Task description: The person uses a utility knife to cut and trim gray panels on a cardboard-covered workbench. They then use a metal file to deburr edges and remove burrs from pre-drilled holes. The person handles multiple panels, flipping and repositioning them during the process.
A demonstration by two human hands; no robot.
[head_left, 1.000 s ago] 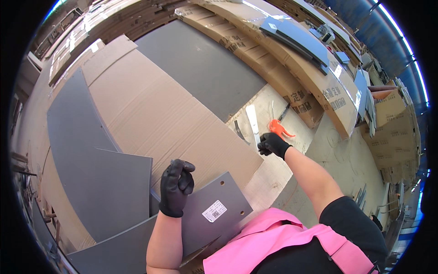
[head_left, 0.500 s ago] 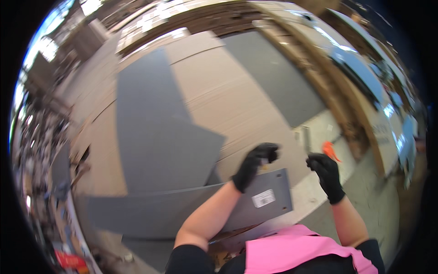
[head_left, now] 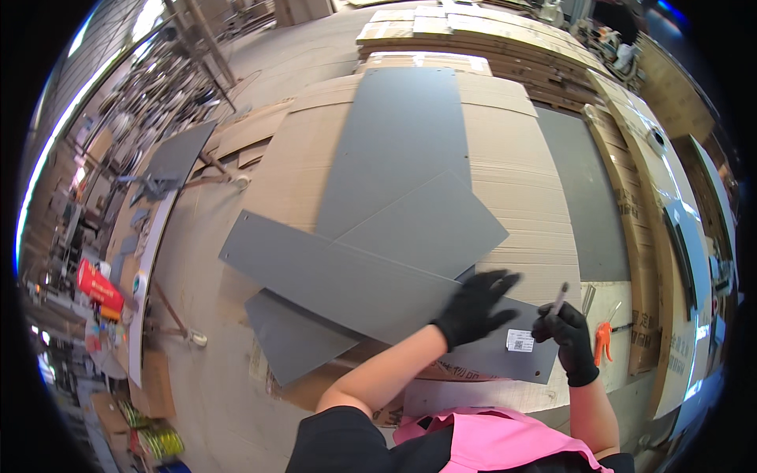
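Observation:
My left hand [head_left: 477, 309], in a black glove, hovers over or rests on a long grey panel [head_left: 339, 276], its fingers spread and nothing in them. My right hand [head_left: 569, 343], gloved the same, is closed around a slim pen-like stick [head_left: 561, 298] that points upward; its exact kind is unclear. Beside that hand a white printed label [head_left: 520, 340] is stuck on the panel's right end, which has small holes near its corners. Under this panel lie other grey panels, one reaching far back [head_left: 402, 134] and one sticking out at the left [head_left: 296, 335].
Brown cardboard [head_left: 520, 165] lies beneath the panels. An orange-handled tool [head_left: 603, 343] and a metal strip [head_left: 589, 299] sit right of my right hand. Long cartons [head_left: 643, 189] line the right side. At left stands a side table [head_left: 146, 268] with a red container [head_left: 99, 284].
The head view has swung, so the panels appear shifted. My left hand's fingers have gone from curled to spread. The pen-like stick now shows upright in my right hand.

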